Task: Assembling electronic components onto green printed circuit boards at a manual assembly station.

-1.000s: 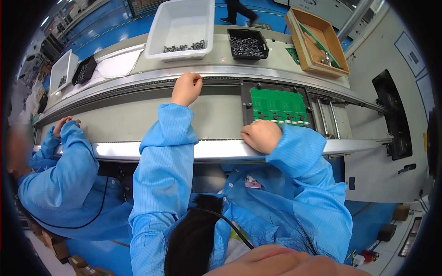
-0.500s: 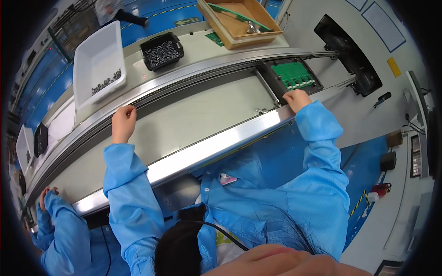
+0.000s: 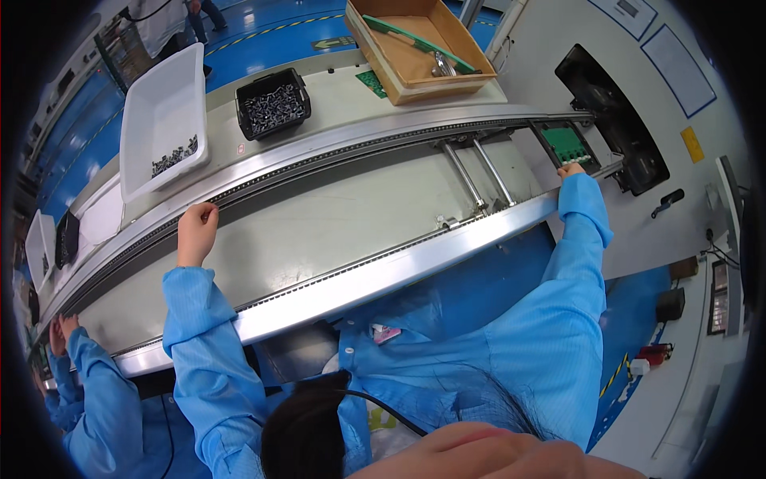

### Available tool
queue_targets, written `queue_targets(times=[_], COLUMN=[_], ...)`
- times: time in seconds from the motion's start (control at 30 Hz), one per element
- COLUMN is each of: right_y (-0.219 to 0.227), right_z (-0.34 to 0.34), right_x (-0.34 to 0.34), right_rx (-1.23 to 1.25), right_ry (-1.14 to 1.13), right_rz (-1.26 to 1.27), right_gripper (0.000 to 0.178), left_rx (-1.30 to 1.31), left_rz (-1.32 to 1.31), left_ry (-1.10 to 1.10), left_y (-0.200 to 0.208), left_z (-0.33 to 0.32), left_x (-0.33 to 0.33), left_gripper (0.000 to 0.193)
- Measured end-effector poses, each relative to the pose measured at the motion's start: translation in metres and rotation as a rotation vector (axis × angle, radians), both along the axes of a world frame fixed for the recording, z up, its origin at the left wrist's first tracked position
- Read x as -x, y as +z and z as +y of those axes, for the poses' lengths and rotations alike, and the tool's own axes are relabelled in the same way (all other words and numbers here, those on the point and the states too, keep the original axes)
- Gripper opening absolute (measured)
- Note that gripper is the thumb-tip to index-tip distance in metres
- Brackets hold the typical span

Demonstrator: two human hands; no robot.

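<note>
My left hand is held over the left part of the conveyor, near its far rail, with the fingers curled into a pinch. Whatever it may hold is too small or hidden to make out. At the far right end, my right hand has its fingers closed at the near edge of a black carrier tray. In that tray lies a green circuit board with a row of small whitish parts along its near side. The tray spans the two rails close to a black opening in the wall.
Beyond the conveyor stand a white bin with small metal parts, a black bin full of similar parts, and a wooden box holding a green strip. Two metal rods cross the track. Another person's hands are at far left.
The carrier tray with the circuit board has slid right along the rails toward the black opening, my right hand moving with it. Two crossing rods now show. My left hand sits slightly lower left in view.
</note>
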State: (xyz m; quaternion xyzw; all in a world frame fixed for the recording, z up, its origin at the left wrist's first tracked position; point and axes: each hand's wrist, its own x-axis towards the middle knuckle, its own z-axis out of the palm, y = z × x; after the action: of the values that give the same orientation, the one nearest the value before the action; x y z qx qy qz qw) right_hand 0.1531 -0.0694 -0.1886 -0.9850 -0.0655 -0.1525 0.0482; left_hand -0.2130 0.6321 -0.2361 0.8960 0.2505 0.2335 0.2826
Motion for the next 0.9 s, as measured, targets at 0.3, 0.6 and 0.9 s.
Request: queue_targets(times=[0.3, 0.6, 0.9], right_y=[-0.025, -0.015, -0.025], right_z=[-0.018, -0.044, -0.031], right_x=[-0.053, -0.108, -0.107], right_rx=[-0.039, -0.067, -0.158], right_ry=[-0.007, -0.009, -0.058], right_rz=[-0.095, -0.114, -0.125], right_gripper=[0.026, 0.028, 0.031], left_rx=[-0.003, 0.119, -0.027], left_rz=[-0.009, -0.039, 0.069], left_ry=[0.041, -0.041, -0.163], left_y=[-0.043, -0.032, 0.015], left_z=[0.033, 0.026, -0.022], left_x=[-0.003, -0.006, -0.014], left_gripper=[0.017, 0.017, 0.017])
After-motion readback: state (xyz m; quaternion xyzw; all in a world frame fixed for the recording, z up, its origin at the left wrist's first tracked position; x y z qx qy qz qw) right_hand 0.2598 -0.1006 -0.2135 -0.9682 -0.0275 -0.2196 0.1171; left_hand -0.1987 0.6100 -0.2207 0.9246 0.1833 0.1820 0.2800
